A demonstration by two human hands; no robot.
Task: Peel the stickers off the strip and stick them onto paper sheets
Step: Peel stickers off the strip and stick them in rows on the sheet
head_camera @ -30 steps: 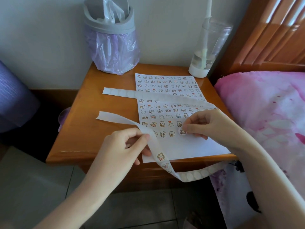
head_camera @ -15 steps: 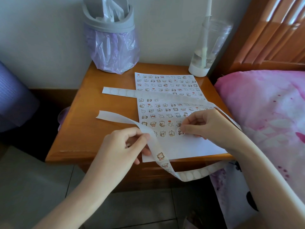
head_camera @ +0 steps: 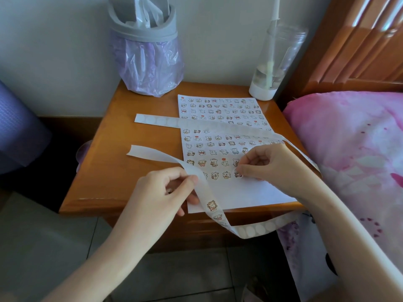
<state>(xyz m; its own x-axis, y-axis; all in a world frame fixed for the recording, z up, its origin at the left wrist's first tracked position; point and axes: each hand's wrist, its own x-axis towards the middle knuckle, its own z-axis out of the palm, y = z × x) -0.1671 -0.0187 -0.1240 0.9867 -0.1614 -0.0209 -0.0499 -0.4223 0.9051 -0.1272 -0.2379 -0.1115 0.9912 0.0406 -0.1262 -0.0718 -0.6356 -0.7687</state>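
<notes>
A white paper sheet lies on the wooden nightstand, with rows of small cartoon stickers covering most of it. A long white sticker strip loops from the nightstand through my left hand, which pinches it between thumb and fingers, and hangs over the front edge. A few stickers remain on the strip just below that hand. My right hand has its fingers curled, and a fingertip presses a sticker onto the sheet's lowest row.
A grey bin with a purple bag stands at the nightstand's back left. At the back right is a clear bottle. A pink bed cover lies to the right, below a wooden headboard. Tiled floor shows below.
My right hand has shifted slightly while pressing the sticker onto the lowest row. The left hand and strip have barely moved.
</notes>
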